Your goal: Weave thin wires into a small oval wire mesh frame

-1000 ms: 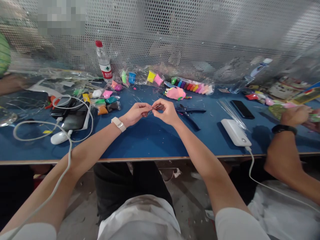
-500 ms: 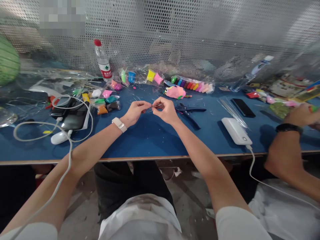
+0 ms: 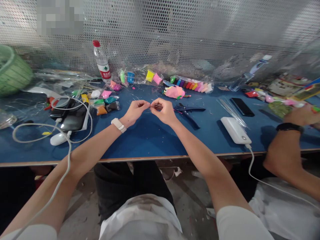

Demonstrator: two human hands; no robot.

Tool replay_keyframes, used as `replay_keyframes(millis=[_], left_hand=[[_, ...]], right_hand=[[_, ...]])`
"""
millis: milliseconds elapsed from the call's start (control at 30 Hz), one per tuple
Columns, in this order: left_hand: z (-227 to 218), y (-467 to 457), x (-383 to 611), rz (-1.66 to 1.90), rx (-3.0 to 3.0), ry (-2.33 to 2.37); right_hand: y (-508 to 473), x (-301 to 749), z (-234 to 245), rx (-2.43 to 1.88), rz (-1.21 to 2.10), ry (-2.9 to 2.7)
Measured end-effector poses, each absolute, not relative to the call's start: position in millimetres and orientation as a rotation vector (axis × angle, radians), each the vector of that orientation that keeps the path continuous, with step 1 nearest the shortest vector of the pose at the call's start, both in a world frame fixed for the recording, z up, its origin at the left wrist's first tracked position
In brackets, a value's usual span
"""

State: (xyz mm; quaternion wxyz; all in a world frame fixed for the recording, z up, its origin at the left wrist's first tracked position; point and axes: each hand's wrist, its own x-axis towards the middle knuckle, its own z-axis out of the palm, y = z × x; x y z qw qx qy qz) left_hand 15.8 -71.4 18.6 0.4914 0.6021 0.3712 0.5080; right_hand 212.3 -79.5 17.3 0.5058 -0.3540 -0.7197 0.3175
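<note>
My left hand and my right hand meet over the middle of the blue table, each with fingers pinched on a short thin wire held between them. The wire is small and hard to make out. A white watch is on my left wrist. Black pliers lie just right of my right hand. A pink clay figure sits behind the hands.
Small bags of coloured clay lie left of my hands, and a row of clay sticks lies behind them. A water bottle, a white power bank, a black phone and white cables are around. A co-worker's arm is at right.
My hands stay pinched together at the same spot. The view has shifted slightly, showing more of a green basket at left. The co-worker's hand moved a little right.
</note>
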Motion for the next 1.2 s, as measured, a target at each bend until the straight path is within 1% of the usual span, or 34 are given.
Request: replay_keyframes(millis=[300, 567, 733, 900, 1033, 1200], left_hand=[[18.7, -73.9, 16.4, 1.24, 1.51, 0.944], [24.6, -69.7, 2.0, 1.3, 2.07, 1.03], [27.5, -64.2, -8.6, 1.294, 2.316, 0.927], [32.8, -67.6, -7.0, 1.252, 2.363, 0.873], [37.0, -75.5, -1.5, 1.187, 2.26, 0.903], [40.9, -80.8, 0.5, 1.181, 2.229, 0.874]], right_hand=[[-80.1, 212.8, 18.9, -0.894, 0.775, -1.695], [-79.5, 212.1, 24.4, -0.892, 0.808, -1.605], [-76.1, 214.1, 25.0, -0.844, 0.986, -1.569], [-73.0, 214.9, 21.8, -0.768, 1.274, -1.466], [-70.5, 218.4, 21.1, -0.724, 1.49, -1.394], [-69.3, 221.9, 20.2, -0.692, 1.561, -1.405]])
